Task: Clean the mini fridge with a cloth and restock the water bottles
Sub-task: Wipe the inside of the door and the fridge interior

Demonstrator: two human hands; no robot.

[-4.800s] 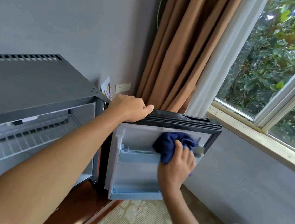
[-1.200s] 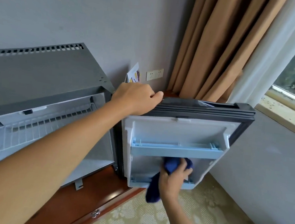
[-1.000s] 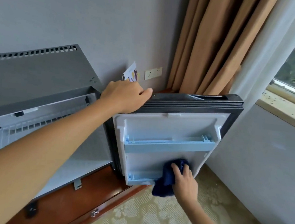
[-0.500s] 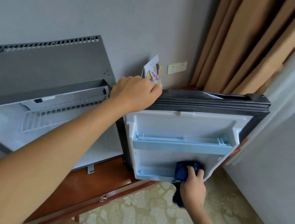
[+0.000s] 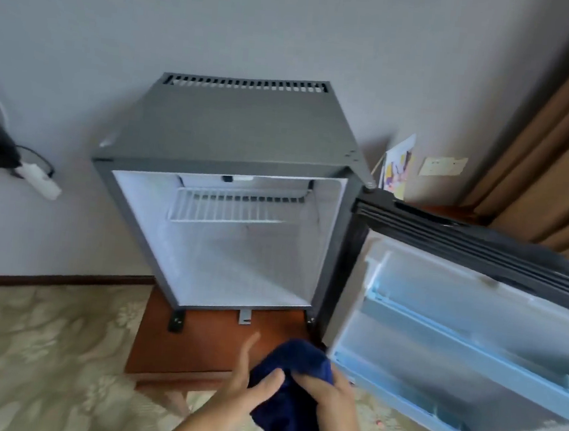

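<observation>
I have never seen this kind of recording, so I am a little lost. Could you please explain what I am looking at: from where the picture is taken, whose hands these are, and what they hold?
There is no machine here. A person wears a wide-angle camera on the head, so the picture looks forward and down at that person's own two hands.

The left hand and the right hand meet low in the picture, both in contact with a dark blue cloth; the right has a closed grip on it.

Ahead stands a grey mini fridge on a low brown wooden stand. Its door hangs open to the right, showing pale blue door shelves. Inside is one white wire rack; no water bottles are visible. Patterned carpet covers the floor, and a brown curtain hangs on the right.
</observation>
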